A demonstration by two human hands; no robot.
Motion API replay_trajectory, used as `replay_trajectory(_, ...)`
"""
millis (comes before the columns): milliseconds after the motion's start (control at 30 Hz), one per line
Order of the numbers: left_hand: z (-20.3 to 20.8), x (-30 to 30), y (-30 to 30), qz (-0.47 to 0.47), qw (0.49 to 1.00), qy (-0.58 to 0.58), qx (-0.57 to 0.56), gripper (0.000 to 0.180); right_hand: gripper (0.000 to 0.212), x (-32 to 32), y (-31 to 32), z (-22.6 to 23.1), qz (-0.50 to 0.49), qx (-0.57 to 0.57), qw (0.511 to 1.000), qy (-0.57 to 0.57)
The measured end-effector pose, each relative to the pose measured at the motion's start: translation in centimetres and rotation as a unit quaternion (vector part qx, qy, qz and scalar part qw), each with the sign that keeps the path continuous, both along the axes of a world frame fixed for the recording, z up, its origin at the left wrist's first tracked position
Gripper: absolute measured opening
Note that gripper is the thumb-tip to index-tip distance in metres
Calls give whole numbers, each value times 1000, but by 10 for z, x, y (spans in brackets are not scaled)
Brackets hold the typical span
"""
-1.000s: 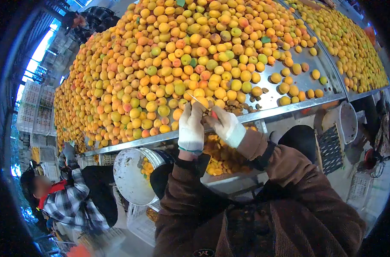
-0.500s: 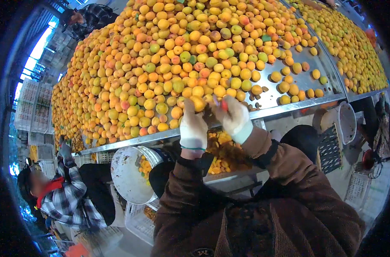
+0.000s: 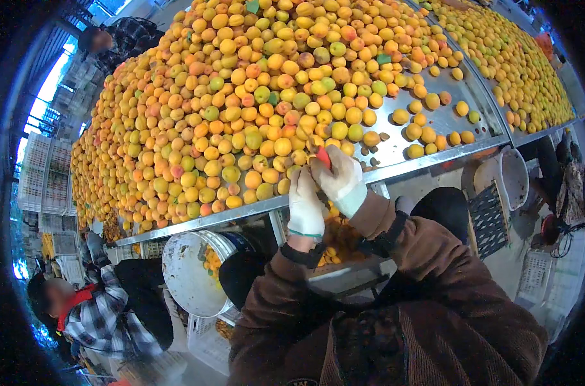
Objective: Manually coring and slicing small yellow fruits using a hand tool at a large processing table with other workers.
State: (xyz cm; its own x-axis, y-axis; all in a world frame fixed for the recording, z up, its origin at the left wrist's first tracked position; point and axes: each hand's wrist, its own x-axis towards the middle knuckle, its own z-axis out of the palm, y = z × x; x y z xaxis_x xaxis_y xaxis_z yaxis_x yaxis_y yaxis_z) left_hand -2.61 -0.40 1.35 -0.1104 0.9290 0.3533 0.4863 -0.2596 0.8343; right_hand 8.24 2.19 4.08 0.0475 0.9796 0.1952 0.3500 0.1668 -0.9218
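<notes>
A large heap of apricots (image 3: 228,122), orange, yellow and some greenish, covers the metal table (image 3: 447,83) before me. Both my hands wear white gloves and meet at the table's front edge. My right hand (image 3: 341,179) is closed around the red handle of a small knife (image 3: 322,157); its blade is hard to make out against the fruit. Just left of it and lower, my left hand (image 3: 304,204) has its fingers curled together; what they hold is hidden. Below my hands, partly covered by them, lie orange pieces of apricot (image 3: 336,248).
A white bucket (image 3: 192,273) with orange fruit stands tilted at my left, above a white crate (image 3: 205,341). A person in a checked shirt (image 3: 115,315) sits farther left; another person (image 3: 135,38) is at the far left. At right are a pale bucket (image 3: 514,179) and a dark slotted panel (image 3: 488,219).
Both hands have come together, the left moving down and right, the right slightly left. The apricot seen at my left fingertips no longer shows. The view has shifted slightly.
</notes>
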Motion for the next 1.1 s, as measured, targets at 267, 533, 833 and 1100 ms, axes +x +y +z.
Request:
replay_trajectory(267,-9,-13,2,-137,722,-604,-309,28,28,4,12,-20,-33,-115,942,314)
replay_trajectory(533,24,2,6,-99,628,-702,-321,40,31,13,-8,17,50,-84,994,41)
replay_trajectory(833,18,12,-4,-115,704,-587,-384,35,26,35,9,50,5,-84,919,385)
replay_trajectory(1100,21,23,-11,-135,749,-524,-381,35,29,23,1,57,-5,-81,920,383)
